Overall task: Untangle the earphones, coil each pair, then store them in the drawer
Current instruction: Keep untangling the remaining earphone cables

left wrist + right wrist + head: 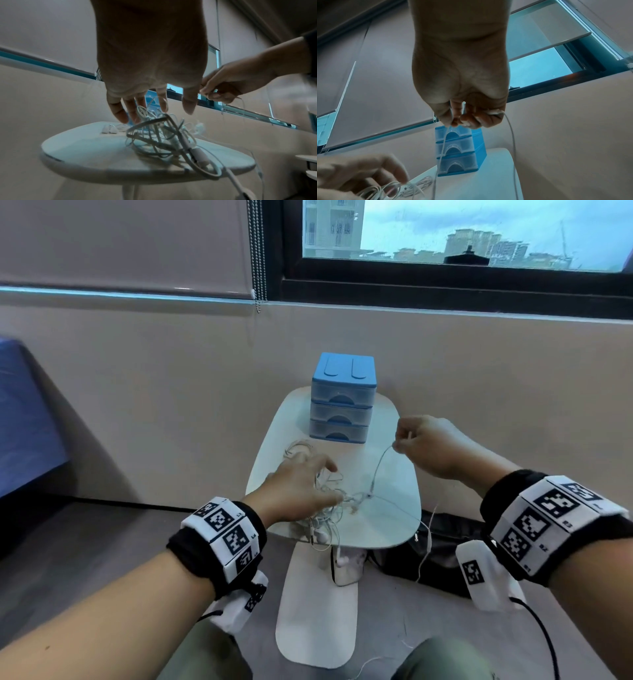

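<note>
A cord (378, 465) is pinched by the raised right hand (428, 445), centre right. The earphones (329, 501) lie tangled on the desk (387, 522), under the spread left hand (298, 491).

White rounded surface (383, 518) on a white pedestal base (315, 628), set against a beige wall (171, 405). Dark-framed window (445, 285) above; buildings and overcast sky visible through it. Grey roller blind (120, 241) lowered at left, bead chain (257, 251) hanging at its edge. Black bag (442, 556) on the grey floor (68, 559), right of the base. Blue item (24, 419) at far left, partly out of frame.
</note>
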`<state>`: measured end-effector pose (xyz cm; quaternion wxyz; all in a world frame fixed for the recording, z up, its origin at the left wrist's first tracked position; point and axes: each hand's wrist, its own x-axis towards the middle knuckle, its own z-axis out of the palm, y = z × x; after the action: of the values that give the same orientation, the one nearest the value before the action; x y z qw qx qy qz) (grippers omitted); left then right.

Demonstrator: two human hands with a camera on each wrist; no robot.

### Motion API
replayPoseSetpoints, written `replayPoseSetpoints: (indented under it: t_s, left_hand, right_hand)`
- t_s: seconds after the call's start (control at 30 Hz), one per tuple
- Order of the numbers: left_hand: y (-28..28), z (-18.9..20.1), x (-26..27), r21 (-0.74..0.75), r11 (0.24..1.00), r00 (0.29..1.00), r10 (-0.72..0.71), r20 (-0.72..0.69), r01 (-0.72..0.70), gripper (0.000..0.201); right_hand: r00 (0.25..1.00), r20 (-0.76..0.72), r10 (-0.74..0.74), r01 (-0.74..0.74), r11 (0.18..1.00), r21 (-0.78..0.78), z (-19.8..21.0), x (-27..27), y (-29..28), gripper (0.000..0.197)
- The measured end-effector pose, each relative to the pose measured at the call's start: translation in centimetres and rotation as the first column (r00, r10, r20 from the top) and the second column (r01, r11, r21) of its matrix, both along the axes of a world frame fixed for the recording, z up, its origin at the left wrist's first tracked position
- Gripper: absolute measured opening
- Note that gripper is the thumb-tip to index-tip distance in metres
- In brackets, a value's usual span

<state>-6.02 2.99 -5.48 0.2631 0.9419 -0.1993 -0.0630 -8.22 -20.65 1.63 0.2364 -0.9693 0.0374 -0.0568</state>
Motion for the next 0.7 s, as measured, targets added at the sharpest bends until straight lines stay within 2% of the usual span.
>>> replayPoseSetpoints:
  t_s: [0.07, 0.1, 0.2, 0.3, 0.4, 0.47, 0.53, 0.7]
  left_hand:
    - [-0.3, -0.4, -0.1, 0.157, 0.987, 0.997, -0.018, -0.071, 0.03, 0.071]
    - [-0.3, -0.6, -0.1, 0.192, 0.981, 0.997, -0.02, -0.075, 0.034, 0.069]
    - [-0.3, -1.0, 0.0, 0.19, 0.981, 0.999, -0.039, -0.02, 0.042, 0.055]
    - [-0.3, -0.8, 0.3, 0.186, 0.981, 0.998, -0.057, -0.021, 0.059, 0.05]
    - [-0.7, -0.6, 0.8, 0.233, 0.969, 0.997, -0.074, -0.036, 0.08, 0.045]
    - [-0.9, -0.5, 1.2, 0.241, 0.967, 0.996, -0.074, -0.049, 0.083, 0.04]
    - [-0.9, -0.6, 1.6, 0.24, 0.967, 0.995, -0.075, -0.06, 0.087, 0.038]
    - [-0.4, -0.4, 2.1, 0.194, 0.976, 0.99, -0.072, -0.122, 0.095, 0.038]
  right_hand:
    - [0.992, 0.104, -0.072, 0.059, 0.99, 0.126, -0.6, 0.3, 0.0, 0.012]
    - [0.985, 0.142, -0.102, 0.076, 0.981, 0.179, -1.0, 0.4, 0.0, 0.012]
    - [0.971, 0.176, -0.16, 0.101, 0.946, 0.307, -2.5, 0.7, 0.0, 0.013]
    - [0.979, 0.119, -0.165, 0.113, 0.929, 0.353, -5.1, 1.0, 0.1, 0.009]
    - [0.996, 0.023, -0.091, 0.072, 0.897, 0.437, -7.9, 0.9, 0.5, 0.012]
    - [0.998, -0.054, 0.029, 0.001, 0.873, 0.488, -9.2, 0.6, 0.9, 0.016]
    - [0.988, -0.094, 0.123, -0.064, 0.878, 0.475, -10.0, 0.3, 1.3, 0.015]
    - [0.99, -0.063, 0.122, -0.087, 0.912, 0.401, -11.1, -1.2, 1.4, 0.021]
